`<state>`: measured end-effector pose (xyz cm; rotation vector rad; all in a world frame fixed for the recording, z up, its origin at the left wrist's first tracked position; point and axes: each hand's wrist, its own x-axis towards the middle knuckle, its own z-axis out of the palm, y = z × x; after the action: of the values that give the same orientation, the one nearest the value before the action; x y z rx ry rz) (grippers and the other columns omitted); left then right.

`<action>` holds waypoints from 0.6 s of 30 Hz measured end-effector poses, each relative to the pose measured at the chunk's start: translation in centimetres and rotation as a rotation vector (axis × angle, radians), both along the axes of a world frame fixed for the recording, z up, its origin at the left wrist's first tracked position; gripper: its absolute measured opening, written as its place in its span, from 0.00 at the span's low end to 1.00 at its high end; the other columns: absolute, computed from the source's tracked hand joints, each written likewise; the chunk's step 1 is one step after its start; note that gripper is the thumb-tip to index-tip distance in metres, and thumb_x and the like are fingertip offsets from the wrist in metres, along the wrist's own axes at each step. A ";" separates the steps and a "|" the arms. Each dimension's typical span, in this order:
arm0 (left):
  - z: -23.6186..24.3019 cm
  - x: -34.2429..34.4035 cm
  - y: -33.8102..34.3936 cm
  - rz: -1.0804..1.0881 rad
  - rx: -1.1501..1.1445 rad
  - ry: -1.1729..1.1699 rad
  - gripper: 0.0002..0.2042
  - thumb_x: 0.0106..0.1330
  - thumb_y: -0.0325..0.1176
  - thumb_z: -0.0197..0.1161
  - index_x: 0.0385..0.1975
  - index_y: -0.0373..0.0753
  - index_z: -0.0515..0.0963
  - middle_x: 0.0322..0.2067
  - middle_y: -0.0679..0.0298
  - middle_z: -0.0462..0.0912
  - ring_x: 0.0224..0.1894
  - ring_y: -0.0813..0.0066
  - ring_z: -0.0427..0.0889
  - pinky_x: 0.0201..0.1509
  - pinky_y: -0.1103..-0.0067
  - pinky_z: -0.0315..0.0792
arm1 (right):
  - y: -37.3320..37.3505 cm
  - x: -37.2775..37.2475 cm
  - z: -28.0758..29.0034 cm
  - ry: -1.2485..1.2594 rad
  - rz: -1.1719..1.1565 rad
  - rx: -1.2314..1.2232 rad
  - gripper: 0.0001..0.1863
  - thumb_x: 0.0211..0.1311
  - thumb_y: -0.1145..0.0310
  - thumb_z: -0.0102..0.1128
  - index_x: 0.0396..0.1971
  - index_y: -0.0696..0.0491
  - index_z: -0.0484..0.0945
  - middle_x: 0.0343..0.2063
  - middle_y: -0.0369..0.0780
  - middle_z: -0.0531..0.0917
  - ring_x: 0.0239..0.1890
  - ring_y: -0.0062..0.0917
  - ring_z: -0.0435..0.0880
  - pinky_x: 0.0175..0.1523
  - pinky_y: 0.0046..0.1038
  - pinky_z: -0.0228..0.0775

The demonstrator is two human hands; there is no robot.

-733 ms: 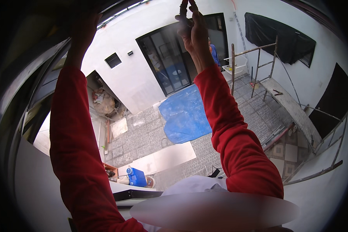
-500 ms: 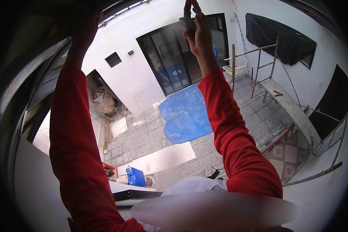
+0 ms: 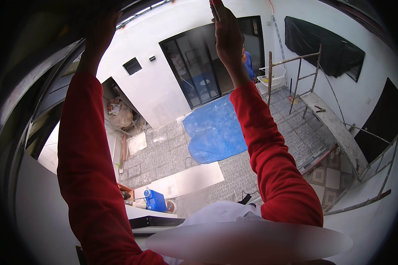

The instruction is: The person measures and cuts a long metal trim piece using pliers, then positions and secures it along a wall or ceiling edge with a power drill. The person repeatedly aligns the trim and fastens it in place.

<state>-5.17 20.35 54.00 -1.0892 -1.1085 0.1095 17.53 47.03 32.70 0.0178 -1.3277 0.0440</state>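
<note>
Both my arms, in red sleeves, reach up toward the top edge of the head view. My left hand is raised against a dark overhead frame; its fingers are lost in shadow, so its grip cannot be made out. Higher and to the right, my right hand is closed around a slim dark hand tool with a touch of red, resembling pliers. The tool's upper end is cut off by the picture's edge.
Far below lie a paved yard and a blue tarp. A rusty scaffold and a plank holding a tool stand right. A person in blue is by the glass sliding door. A blue jerrycan sits lower left.
My right hand has turned and risen slightly, so less of the tool shows. My left hand stays at the overhead frame. The person in blue shows more beside my right forearm.
</note>
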 end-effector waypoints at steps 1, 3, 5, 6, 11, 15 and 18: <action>0.1 -0.2 0.0 0.010 -0.017 -0.032 0.12 0.76 0.41 0.59 0.50 0.42 0.81 0.42 0.53 0.85 0.42 0.50 0.84 0.47 0.61 0.78 | 0.2 -0.3 0.3 0.008 -0.030 0.018 0.23 0.80 0.63 0.45 0.71 0.46 0.69 0.54 0.42 0.81 0.41 0.24 0.84 0.43 0.26 0.77; 0.0 -0.5 0.1 -0.029 -0.023 -0.056 0.12 0.76 0.41 0.59 0.51 0.42 0.81 0.42 0.52 0.85 0.43 0.50 0.84 0.48 0.61 0.78 | 0.8 -0.5 1.0 0.050 0.147 -0.004 0.22 0.80 0.62 0.45 0.70 0.46 0.70 0.53 0.42 0.81 0.41 0.24 0.84 0.43 0.26 0.76; 0.0 -0.7 0.3 -0.130 -0.006 -0.033 0.13 0.76 0.41 0.59 0.51 0.41 0.80 0.42 0.52 0.85 0.43 0.50 0.84 0.48 0.61 0.78 | 0.9 -0.8 1.5 0.099 0.238 -0.022 0.21 0.80 0.62 0.46 0.67 0.47 0.72 0.50 0.43 0.82 0.38 0.24 0.83 0.40 0.26 0.75; 0.0 -0.8 0.3 -0.113 -0.007 -0.026 0.13 0.76 0.41 0.59 0.52 0.41 0.80 0.41 0.51 0.85 0.43 0.50 0.84 0.48 0.61 0.78 | 0.7 -1.0 1.7 0.120 0.265 -0.033 0.20 0.79 0.62 0.47 0.66 0.48 0.73 0.47 0.43 0.83 0.35 0.24 0.82 0.39 0.26 0.74; 0.5 -2.1 0.5 -0.017 -0.023 -0.004 0.14 0.77 0.42 0.59 0.51 0.41 0.80 0.40 0.51 0.85 0.43 0.50 0.84 0.48 0.62 0.78 | 0.4 0.0 0.7 0.015 0.418 -0.173 0.21 0.79 0.62 0.47 0.67 0.47 0.72 0.50 0.41 0.82 0.33 0.18 0.81 0.34 0.23 0.72; 0.8 -2.9 0.3 0.019 -0.017 -0.042 0.14 0.77 0.43 0.58 0.51 0.41 0.80 0.40 0.51 0.85 0.43 0.50 0.84 0.47 0.61 0.78 | -0.6 1.1 -2.8 0.009 0.652 -0.275 0.23 0.80 0.61 0.47 0.70 0.47 0.70 0.51 0.37 0.82 0.29 0.13 0.76 0.30 0.18 0.68; 0.7 -2.6 0.2 0.012 -0.025 -0.039 0.14 0.77 0.43 0.58 0.51 0.41 0.80 0.41 0.51 0.85 0.42 0.49 0.84 0.47 0.61 0.78 | -0.1 1.7 -4.8 -0.038 0.790 -0.423 0.22 0.81 0.60 0.47 0.69 0.49 0.70 0.47 0.37 0.83 0.26 0.11 0.75 0.28 0.17 0.66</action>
<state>-7.75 20.51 54.70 -1.1118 -1.1514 0.1119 19.23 46.91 27.95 0.1813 -1.2562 0.9948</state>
